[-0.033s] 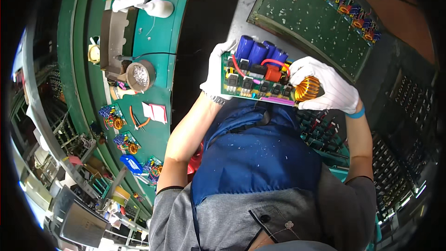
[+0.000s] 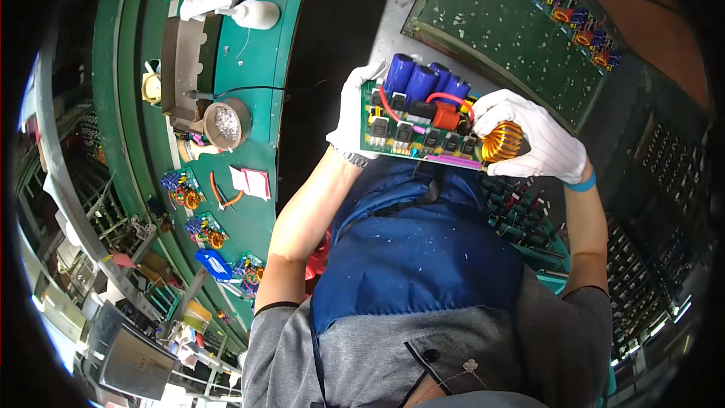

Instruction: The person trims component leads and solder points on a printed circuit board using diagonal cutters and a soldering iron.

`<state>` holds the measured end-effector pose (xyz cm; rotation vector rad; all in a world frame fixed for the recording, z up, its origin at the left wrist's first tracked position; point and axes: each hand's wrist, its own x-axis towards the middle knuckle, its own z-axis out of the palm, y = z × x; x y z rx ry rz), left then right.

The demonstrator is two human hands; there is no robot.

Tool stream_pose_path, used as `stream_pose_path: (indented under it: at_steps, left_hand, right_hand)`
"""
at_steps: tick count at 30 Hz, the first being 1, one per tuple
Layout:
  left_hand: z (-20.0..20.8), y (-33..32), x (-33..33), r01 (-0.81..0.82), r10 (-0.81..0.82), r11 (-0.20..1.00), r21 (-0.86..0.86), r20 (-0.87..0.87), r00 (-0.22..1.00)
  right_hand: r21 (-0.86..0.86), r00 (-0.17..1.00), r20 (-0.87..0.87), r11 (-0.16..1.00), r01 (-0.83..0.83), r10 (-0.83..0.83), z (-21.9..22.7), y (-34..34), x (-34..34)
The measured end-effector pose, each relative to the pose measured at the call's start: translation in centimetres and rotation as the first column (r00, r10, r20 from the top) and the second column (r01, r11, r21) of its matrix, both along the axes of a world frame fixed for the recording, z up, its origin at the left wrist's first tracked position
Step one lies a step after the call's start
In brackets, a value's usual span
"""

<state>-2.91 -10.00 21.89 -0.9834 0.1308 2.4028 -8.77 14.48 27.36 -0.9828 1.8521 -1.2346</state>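
I hold a green circuit board point(image 2: 414, 136) up in front of my apron, tilted so that its parts show. My left hand point(image 2: 351, 109), in a white glove, grips the board's left edge; most of its fingers are hidden behind it. The gloved right hand point(image 2: 542, 140) closes round the right end, beside a copper-wound ring coil point(image 2: 501, 142). Several blue capacitors point(image 2: 420, 83) stand along the far side of the board. A red wire point(image 2: 451, 98) arches over its middle, near an orange-red block point(image 2: 446, 117). A row of black transistors point(image 2: 404, 132) lines the near side.
On the green bench point(image 2: 257, 151) at left are a white bottle point(image 2: 257, 14), a round tub point(image 2: 226, 124), orange-handled pliers point(image 2: 223, 190) and several boards point(image 2: 181, 189). A green tray point(image 2: 498, 38) with a row of boards lies at the far right. Black racks point(image 2: 649, 242) stand at right.
The circuit board and both hands have shifted very slightly, the right end a little to the right. Both hands keep their grip.
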Motion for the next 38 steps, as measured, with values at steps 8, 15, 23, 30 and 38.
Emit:
stream_pose_path:
  at_steps: [8,15,23,30,38]
  left_hand:
    - [-3.3,2.8,-4.8,-0.083,0.084,0.996,0.029,-0.004,0.996]
    - [-7.5,4.2,-7.6,-0.117,0.118,0.989,0.095,-0.003,0.993]
    - [-12.1,2.0,-2.3,-0.108,0.127,0.988,-0.115,0.174,0.976]
    - [-15.1,-0.8,3.2,-0.148,0.235,0.954,-0.262,0.342,0.910]
    - [-18.0,-1.9,5.7,-0.187,0.271,0.949,-0.253,0.358,0.894]
  right_hand:
    - [0.015,0.998,-0.014,0.998,-0.061,0.061,-1.7,2.4,-6.6]
    - [0.066,0.998,0.045,0.997,0.028,-0.031,-3.2,2.9,-9.3]
    - [0.393,0.750,0.028,0.697,0.599,-0.660,-18.4,2.6,-13.5]
    - [0.475,0.602,-0.604,0.370,0.798,-0.522,-35.7,1.2,-21.2]
    - [0.581,0.403,-0.586,-0.018,0.814,-0.703,-42.2,-1.6,-29.2]
